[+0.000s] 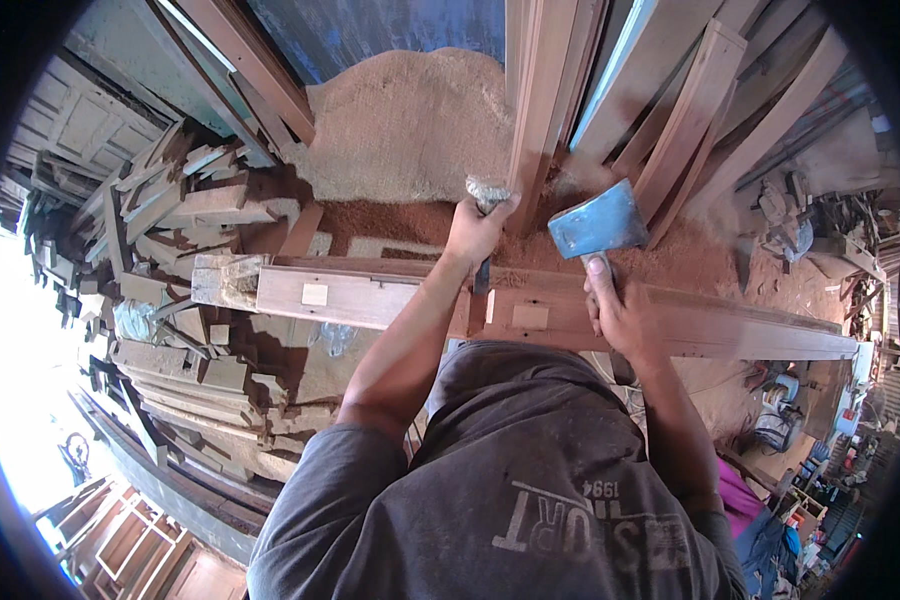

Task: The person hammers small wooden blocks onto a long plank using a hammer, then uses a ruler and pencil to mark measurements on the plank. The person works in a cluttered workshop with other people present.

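My left hand [473, 232] is wrapped round an upright chisel [489, 190]. Its pale, battered handle end sticks out above the fist, and the dark blade [482, 276] points down at a long reddish wooden beam [370, 297]. Whether the tip touches the wood is hard to make out. To the right, my right hand [615, 305] grips the handle of a mallet [598, 222] with a blue, blocky head. The mallet head is raised over the far side of the beam, apart from the chisel. Pale rectangular patches [530, 317] show on the beam's near face.
Stacked offcuts [210, 375] fill the left side. Tall planks [685, 120] lean at the back right, beside an upright timber [540, 100]. A sawdust-covered sheet [410, 125] lies beyond the beam, with reddish sawdust [390, 222] around it. Tools and clutter [775, 420] stand at the right.
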Available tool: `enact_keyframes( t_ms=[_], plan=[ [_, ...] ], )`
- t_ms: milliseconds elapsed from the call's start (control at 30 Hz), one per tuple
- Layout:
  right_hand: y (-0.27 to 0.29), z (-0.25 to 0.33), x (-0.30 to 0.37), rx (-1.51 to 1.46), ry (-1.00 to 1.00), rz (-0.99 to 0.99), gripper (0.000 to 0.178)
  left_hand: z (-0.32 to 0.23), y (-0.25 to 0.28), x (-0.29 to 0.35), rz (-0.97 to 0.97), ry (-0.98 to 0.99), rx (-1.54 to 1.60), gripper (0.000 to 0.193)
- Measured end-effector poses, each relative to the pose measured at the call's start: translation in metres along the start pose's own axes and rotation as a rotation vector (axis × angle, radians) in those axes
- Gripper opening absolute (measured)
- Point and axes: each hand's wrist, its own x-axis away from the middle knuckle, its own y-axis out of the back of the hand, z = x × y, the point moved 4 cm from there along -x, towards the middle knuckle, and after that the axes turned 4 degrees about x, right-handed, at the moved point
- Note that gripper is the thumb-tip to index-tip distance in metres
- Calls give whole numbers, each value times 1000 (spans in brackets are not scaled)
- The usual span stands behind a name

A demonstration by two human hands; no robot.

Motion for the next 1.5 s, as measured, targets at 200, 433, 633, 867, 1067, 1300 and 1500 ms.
enact_keyframes(
  t_ms=[200,433,633,867,1067,1300,1500],
  plan=[
    [-1,17,-30,41,110,67,55,6,-2,-2,-56,-73,67,28],
    [-4,73,-107,182,104,22,63,-2,-1,19,-116,-273,-56,27],
    [-32,68,-128,620,-91,386,74,16,4,29,-106,-212,-128,30],
    [-30,71,-143,139,-80,182,67,12,-8,29,-77,-180,-215,35],
    [-23,37,-130,317,-172,428,69,16,1,21,14,-176,-111,23],
    [-3,91,-135,70,-44,267,67,-12,-7,-7,-86,-170,-11,19],
    [12,119,-139,-53,79,245,61,-9,-5,-3,-94,-191,-95,28]
  ],
)
